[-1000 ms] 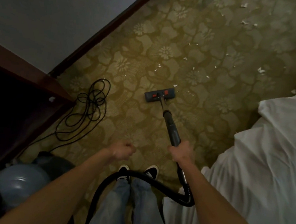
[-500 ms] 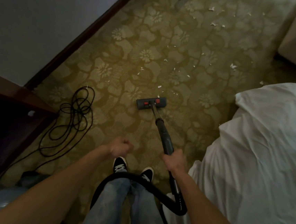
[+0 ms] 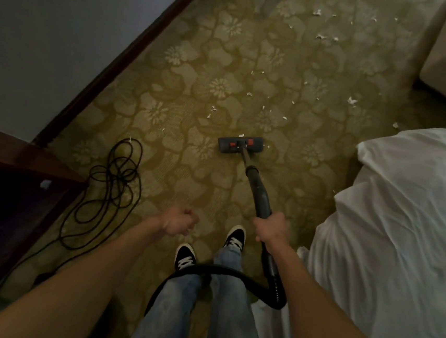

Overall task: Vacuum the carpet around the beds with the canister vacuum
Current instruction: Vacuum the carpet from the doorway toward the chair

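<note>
Mid-pass beside the bed (image 3: 401, 227): the vacuum wand (image 3: 261, 197) is gripped by the right hand (image 3: 270, 228), while the left hand (image 3: 180, 220) is held as an empty fist, fingers (image 3: 188, 216) curled. The floor head (image 3: 240, 144) is set flat on the carpet (image 3: 186, 89); paper scraps (image 3: 321, 37) ahead call for a forward push. A tangled cord (image 3: 108, 185) is seen coiled to the left and the hose (image 3: 206, 268) is looped across the legs (image 3: 173, 305), a likely snag.

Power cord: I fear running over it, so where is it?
Head view: the power cord lies coiled on the carpet at left, beside the dark wooden furniture, well left of the floor head.
</note>
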`<control>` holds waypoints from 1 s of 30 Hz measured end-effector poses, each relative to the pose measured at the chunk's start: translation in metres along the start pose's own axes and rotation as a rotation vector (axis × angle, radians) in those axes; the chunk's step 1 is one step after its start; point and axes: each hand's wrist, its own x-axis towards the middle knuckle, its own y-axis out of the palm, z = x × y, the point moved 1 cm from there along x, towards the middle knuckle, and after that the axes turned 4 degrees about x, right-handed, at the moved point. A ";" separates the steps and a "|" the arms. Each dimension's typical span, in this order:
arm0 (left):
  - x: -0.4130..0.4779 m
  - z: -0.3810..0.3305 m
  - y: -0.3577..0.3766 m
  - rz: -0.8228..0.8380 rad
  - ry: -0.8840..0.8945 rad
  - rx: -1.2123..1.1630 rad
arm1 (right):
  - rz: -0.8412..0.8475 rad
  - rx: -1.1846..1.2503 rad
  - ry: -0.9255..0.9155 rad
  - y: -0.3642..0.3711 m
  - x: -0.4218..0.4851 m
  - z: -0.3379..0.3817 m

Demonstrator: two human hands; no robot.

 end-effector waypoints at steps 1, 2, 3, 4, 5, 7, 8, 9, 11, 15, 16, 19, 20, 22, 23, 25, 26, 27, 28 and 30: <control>0.003 -0.004 -0.002 -0.004 -0.005 0.008 | -0.003 0.014 0.002 -0.002 0.006 0.006; 0.006 -0.008 -0.003 -0.010 -0.013 0.002 | -0.008 0.025 0.002 -0.005 0.013 0.013; 0.009 -0.013 -0.004 -0.016 -0.022 -0.015 | -0.012 0.037 0.003 -0.007 0.020 0.018; 0.012 -0.018 -0.004 -0.023 -0.027 -0.031 | -0.009 0.046 0.006 -0.010 0.027 0.024; 0.015 -0.024 -0.004 -0.027 -0.032 -0.037 | 0.000 0.047 0.005 -0.013 0.035 0.028; 0.019 -0.039 -0.004 -0.036 -0.040 -0.044 | 0.004 0.037 0.007 -0.020 0.048 0.038; 0.021 -0.046 -0.004 -0.041 -0.040 -0.059 | 0.002 0.036 0.011 -0.024 0.053 0.044; 0.023 -0.052 -0.004 -0.044 -0.041 -0.082 | 0.002 0.036 0.012 -0.027 0.057 0.051; 0.026 -0.062 -0.005 -0.048 -0.043 -0.112 | 0.008 0.036 0.007 -0.032 0.064 0.062; 0.029 -0.075 -0.006 -0.050 -0.047 -0.122 | 0.017 0.019 -0.009 -0.035 0.075 0.073; 0.030 -0.076 -0.007 -0.053 -0.044 -0.121 | 0.014 0.008 -0.012 -0.036 0.076 0.074; 0.029 -0.076 -0.008 -0.064 -0.031 -0.110 | 0.010 -0.017 -0.008 -0.034 0.076 0.069; 0.028 -0.074 -0.009 -0.067 -0.027 -0.106 | 0.015 -0.017 -0.004 -0.033 0.075 0.067; 0.025 -0.070 -0.008 -0.067 -0.027 -0.104 | 0.026 -0.025 0.004 -0.030 0.071 0.060; 0.023 -0.067 -0.008 -0.064 -0.031 -0.101 | 0.032 -0.031 0.005 -0.028 0.068 0.056; 0.018 -0.061 -0.005 -0.053 -0.023 -0.094 | 0.026 -0.034 0.002 -0.021 0.066 0.042; 0.016 -0.057 -0.004 -0.049 -0.012 -0.088 | 0.022 -0.032 0.004 -0.017 0.064 0.035; 0.013 -0.053 -0.002 -0.044 -0.002 -0.081 | 0.017 -0.030 0.005 -0.014 0.058 0.030; 0.010 -0.049 0.000 -0.038 0.007 -0.071 | 0.013 -0.029 0.005 -0.013 0.044 0.029; 0.007 -0.040 0.003 -0.029 0.020 -0.053 | 0.020 -0.030 0.017 -0.010 0.024 0.025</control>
